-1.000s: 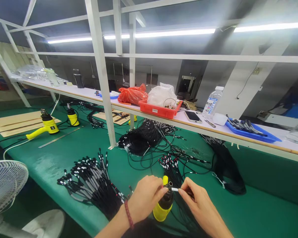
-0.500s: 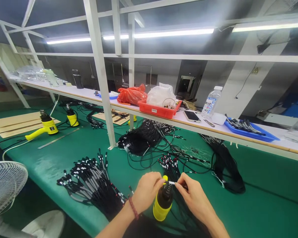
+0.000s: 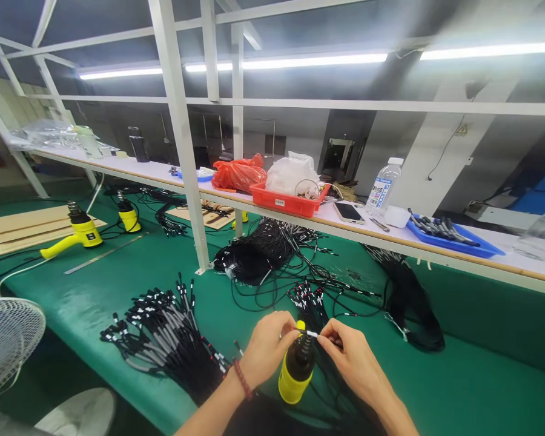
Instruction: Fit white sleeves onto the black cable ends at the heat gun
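Between my two hands a thin black cable with a white sleeve is stretched level, just over the nozzle of an upright yellow and black heat gun. My left hand pinches the cable's left part between thumb and fingers. On the other side, my right hand grips it at the right end of the white sleeve. Whether the sleeve touches the nozzle I cannot tell. Behind the heat gun lies a bundle of cables with white and red ends. A thick bundle of black and grey cables rests left of my left hand.
A shelf crosses above the green table, held by a white post. On it stand a red tray, a bottle, a phone and a blue tray. More heat guns and a fan are at left.
The view has shifted very slightly. Both hands keep their hold on the cable over the heat gun, with barely any movement.
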A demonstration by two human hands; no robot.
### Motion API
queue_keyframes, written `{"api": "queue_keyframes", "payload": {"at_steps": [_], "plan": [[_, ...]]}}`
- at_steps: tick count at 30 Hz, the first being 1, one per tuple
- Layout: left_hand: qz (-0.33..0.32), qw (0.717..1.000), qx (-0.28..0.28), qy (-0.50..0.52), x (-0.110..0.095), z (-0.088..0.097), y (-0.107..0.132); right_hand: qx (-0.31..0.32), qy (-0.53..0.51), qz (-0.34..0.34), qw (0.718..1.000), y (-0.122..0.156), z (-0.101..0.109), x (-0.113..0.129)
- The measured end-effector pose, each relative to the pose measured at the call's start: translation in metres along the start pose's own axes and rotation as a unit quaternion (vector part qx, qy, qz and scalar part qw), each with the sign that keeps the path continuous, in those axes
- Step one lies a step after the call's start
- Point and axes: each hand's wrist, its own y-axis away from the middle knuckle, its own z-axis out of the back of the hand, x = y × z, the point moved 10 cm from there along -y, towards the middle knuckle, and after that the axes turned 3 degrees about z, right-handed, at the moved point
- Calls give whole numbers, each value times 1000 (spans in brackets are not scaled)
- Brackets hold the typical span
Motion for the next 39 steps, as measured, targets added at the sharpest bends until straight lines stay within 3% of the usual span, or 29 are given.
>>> {"api": "queue_keyframes", "payload": {"at_steps": [10,16,22,32,39], "plan": [[16,994,46,-102,2,-10,-1,-2,18,24,1000,-1,4,6],[29,998,33,-46,3,-7,-1,-8,9,15,1000,-3,2,0],[-9,1000,2,27,-2,-3,-1,-11,2,1,1000,-5,4,-8],[16,998,25,-49,4,-7,-1,0,3,9,1000,-3,9,-12],[-15,1000,-1,12,0,-4,-1,-35,-9,1,999,-4,13,-14]]}}
